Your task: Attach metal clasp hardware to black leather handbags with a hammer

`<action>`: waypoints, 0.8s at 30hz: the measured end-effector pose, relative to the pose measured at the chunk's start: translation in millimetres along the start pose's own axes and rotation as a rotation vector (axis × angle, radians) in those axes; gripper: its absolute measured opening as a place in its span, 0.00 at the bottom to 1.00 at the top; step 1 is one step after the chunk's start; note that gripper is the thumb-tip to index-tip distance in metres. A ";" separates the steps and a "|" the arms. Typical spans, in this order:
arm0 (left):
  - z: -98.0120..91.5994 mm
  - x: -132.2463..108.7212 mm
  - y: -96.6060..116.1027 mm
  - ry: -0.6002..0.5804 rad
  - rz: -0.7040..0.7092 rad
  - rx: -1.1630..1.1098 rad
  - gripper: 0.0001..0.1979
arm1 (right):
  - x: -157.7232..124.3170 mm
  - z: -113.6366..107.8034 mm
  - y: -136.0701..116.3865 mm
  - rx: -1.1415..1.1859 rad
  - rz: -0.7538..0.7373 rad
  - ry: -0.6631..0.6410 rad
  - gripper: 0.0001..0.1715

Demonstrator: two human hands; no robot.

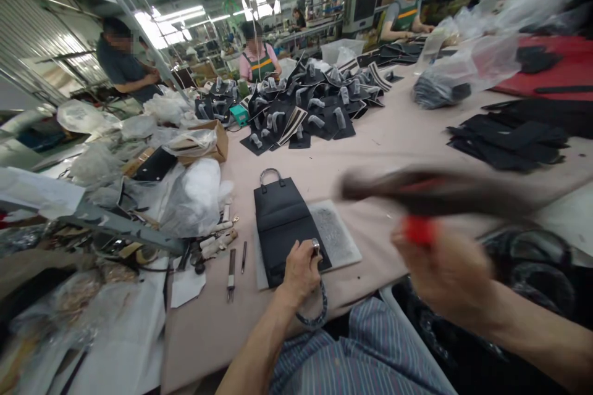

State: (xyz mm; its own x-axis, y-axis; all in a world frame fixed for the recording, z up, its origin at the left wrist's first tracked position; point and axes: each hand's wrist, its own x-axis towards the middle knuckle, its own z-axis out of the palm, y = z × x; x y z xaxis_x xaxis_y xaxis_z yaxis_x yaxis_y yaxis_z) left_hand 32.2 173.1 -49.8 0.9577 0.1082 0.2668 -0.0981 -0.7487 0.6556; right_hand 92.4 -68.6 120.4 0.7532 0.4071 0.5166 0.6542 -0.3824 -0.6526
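Observation:
A black leather handbag (280, 225) with a metal top handle lies flat on a pale stone-like slab (336, 234). My left hand (301, 273) rests on the bag's lower edge, its fingers pinching a small metal ring fitting (315, 247). A dark braided cord (319, 310) hangs from that hand over the table edge. My right hand (440, 265) is raised to the right of the bag, gripping a motion-blurred dark hand tool (435, 191) with a red band. The blur hides the tool's exact kind.
A pink-topped worktable (370, 154) holds a large heap of black leather pieces (301, 108) and stacked black panels (509, 142). Small hand tools (231, 274) lie left of the bag, beside crumpled plastic bags (192, 197) and a cardboard box (204, 143). Several co-workers sit beyond.

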 end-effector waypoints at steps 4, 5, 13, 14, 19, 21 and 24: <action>-0.4 -1.3 -1.7 0.001 0.017 -0.017 0.10 | -33.6 10.2 54.8 -0.425 0.080 -0.589 0.15; -0.5 -1.5 -2.0 0.001 0.018 -0.023 0.10 | -40.3 10.8 71.2 -0.488 0.150 -0.622 0.14; -1.8 -0.4 -1.8 -0.004 0.009 -0.043 0.10 | -45.7 50.6 181.5 -0.421 0.587 -0.435 0.22; -2.1 0.0 -1.3 -0.004 0.011 -0.042 0.10 | -42.4 57.2 186.1 -0.444 0.591 -0.414 0.21; -8.0 2.5 3.4 -0.022 0.008 -0.033 0.09 | -35.0 98.5 158.4 -0.421 0.189 -0.277 0.27; -10.1 2.4 4.6 -0.037 0.010 -0.043 0.07 | -40.5 123.6 133.5 -0.276 -0.011 -0.326 0.27; -8.8 0.0 4.5 -0.057 0.006 -0.101 0.07 | -54.8 159.8 104.2 -0.152 -0.073 -0.436 0.29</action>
State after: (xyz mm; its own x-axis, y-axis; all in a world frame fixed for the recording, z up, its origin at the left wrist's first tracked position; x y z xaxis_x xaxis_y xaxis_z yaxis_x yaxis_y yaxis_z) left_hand 29.4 175.5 -40.6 0.9705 0.0646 0.2323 -0.1278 -0.6793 0.7227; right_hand 108.5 1.8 -64.5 0.6273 0.7357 0.2553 0.7314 -0.4440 -0.5176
